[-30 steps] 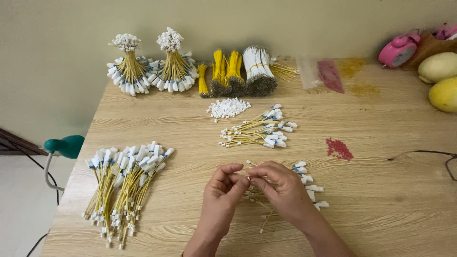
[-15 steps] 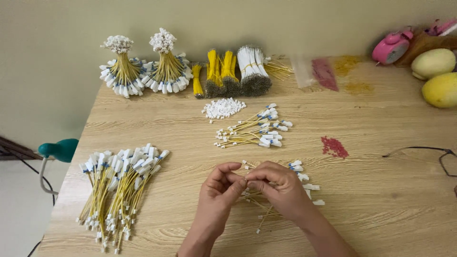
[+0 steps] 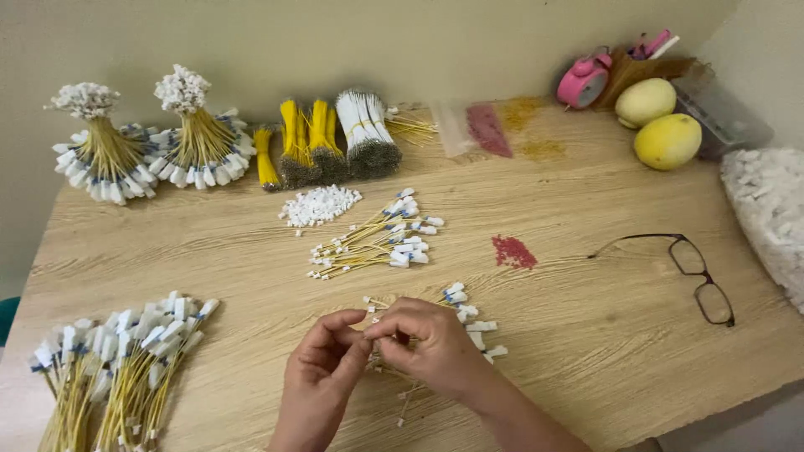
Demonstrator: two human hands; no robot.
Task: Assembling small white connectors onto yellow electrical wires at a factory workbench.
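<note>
Table (image 3: 586, 351): pale wood, taking up nearly the whole view, its far edge against a plain wall.
Bag (image 3: 766, 209): clear, full of small white pieces, at the right edge of the table.
Near-left pile (image 3: 113, 368): many yellow wires with white ends, fanned out on the near left corner.
Far-left bundles (image 3: 142, 146): two tied sheaves of yellow wires standing on their white ends, against the far left of the table.
Far bundles (image 3: 331, 142): upright bunches of yellow and white wires, just right of the sheaves.
Fruit (image 3: 667, 141): two round yellow ones at the far right, beside a pink clock (image 3: 584, 81).
Left hand (image 3: 322, 377): near edge, middle, thumb and forefinger pinched together against the right hand's fingertips; whatever it holds is too small to tell.
Right hand (image 3: 435, 347): touching the left, fingers closed on a thin yellow wire (image 3: 408, 400) whose loose end hangs down toward the table.
Middle pile (image 3: 377, 238): yellow wires with white ends, just beyond the hands.
Small pile (image 3: 473, 314): a few more such wires, partly hidden under the right hand.
Glasses (image 3: 691, 272): dark-framed, folded open, right of the hands and well apart.
White bits (image 3: 318, 205): little heap beyond the middle pile.
Red bits (image 3: 512, 251): small heap between the middle pile and the glasses.
</note>
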